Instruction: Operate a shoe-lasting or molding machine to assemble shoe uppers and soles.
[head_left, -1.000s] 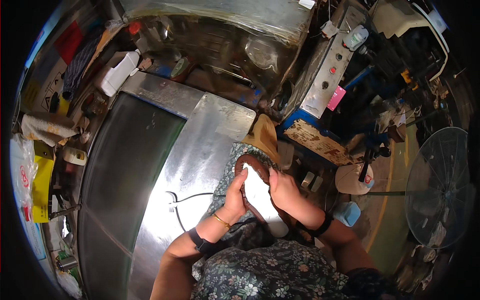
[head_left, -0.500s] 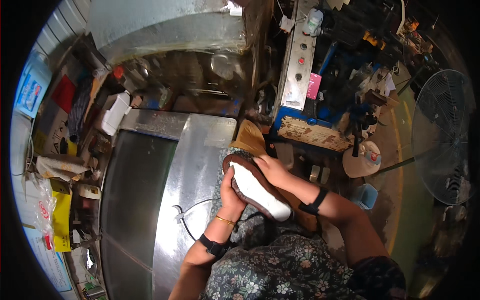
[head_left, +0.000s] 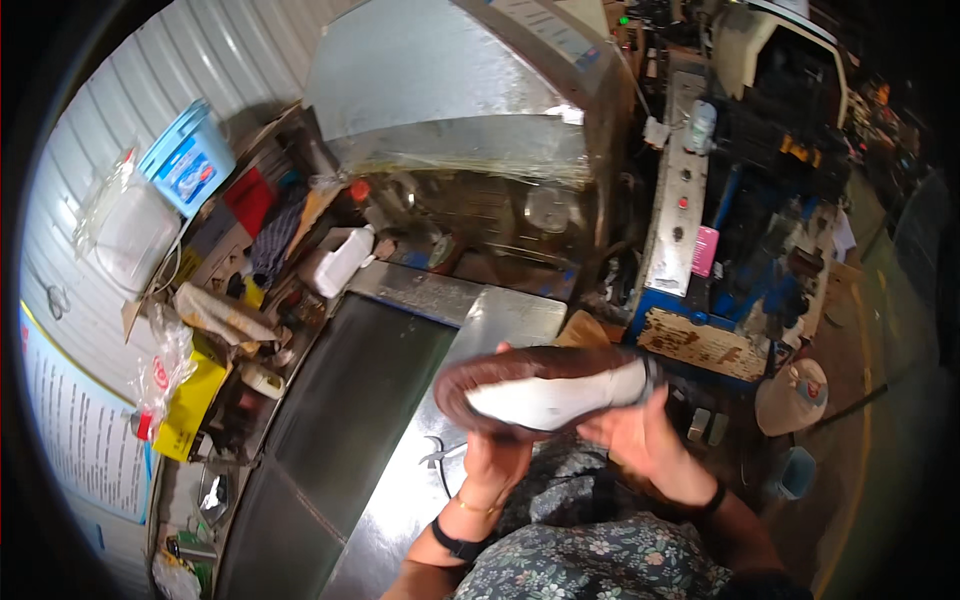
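A brown shoe upper (head_left: 450,395) with a white sole face (head_left: 560,398) lies crosswise in front of me. Its wide rounded end points left and the dark narrower end points right. My left hand (head_left: 497,462) is closed around the left part from below, and a fingertip shows over the far edge. Under the right end is my right hand (head_left: 650,445), palm up, its fingers stretched out and touching or very near the shoe. Motion blurs that contact a little. Below the shoe is the apron or clothing with a flower print (head_left: 600,560).
A dark conveyor belt (head_left: 340,400) with a shiny metal edge plate (head_left: 400,510) runs at my left. Beyond it stand a white jug (head_left: 338,262) and a blue bucket (head_left: 190,160). At the right are a machine with a button panel (head_left: 680,200) and a whitish container (head_left: 792,398).
The shoe upper has turned from a slant to nearly level and risen from my lap. My right hand has moved from its far edge to under its right end, with fingers opened. The view has shifted left.
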